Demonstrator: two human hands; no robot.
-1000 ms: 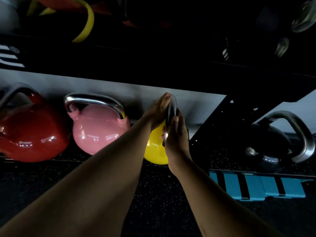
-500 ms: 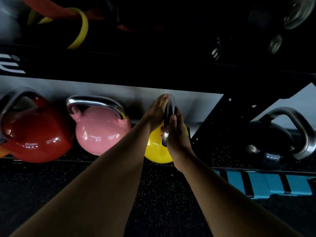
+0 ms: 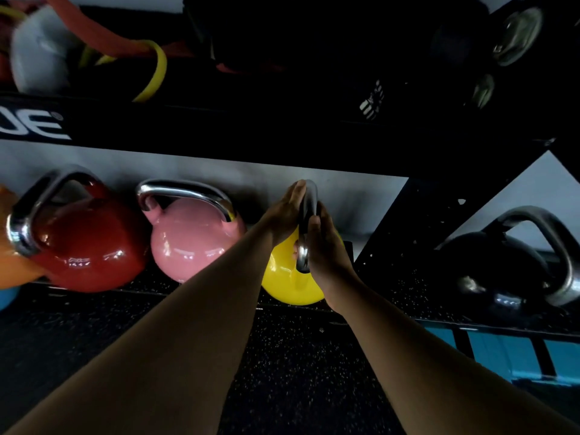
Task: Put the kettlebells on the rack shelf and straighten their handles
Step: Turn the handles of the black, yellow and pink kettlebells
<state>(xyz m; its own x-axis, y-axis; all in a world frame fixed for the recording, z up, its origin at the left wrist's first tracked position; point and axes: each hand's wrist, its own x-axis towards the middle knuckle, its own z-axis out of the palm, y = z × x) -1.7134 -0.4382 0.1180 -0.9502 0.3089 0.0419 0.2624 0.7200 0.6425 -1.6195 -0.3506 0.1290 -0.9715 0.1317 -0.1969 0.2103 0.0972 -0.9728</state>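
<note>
A yellow kettlebell (image 3: 287,282) sits on the lowest rack shelf (image 3: 131,291), its chrome handle (image 3: 307,226) turned edge-on toward me. My left hand (image 3: 284,211) presses flat against the handle's left side. My right hand (image 3: 324,246) grips its right side, thumb up. To the left stand a pink kettlebell (image 3: 191,243) with its handle running left to right and a red kettlebell (image 3: 89,246) with its handle angled to the left. A black kettlebell (image 3: 502,271) rests on the floor at the right, beyond the rack's side frame.
The black rack side frame (image 3: 395,233) rises just right of the yellow bell. An upper shelf beam (image 3: 251,133) overhangs, carrying resistance bands (image 3: 150,67) and dark gear. A blue step platform (image 3: 502,350) lies on the speckled floor at the right. An orange object (image 3: 9,262) shows at the far left.
Both hands have stayed clamped on the yellow kettlebell's handle, which remains edge-on. The view has drifted slightly, bringing more of the red kettlebell into sight at the left.
</note>
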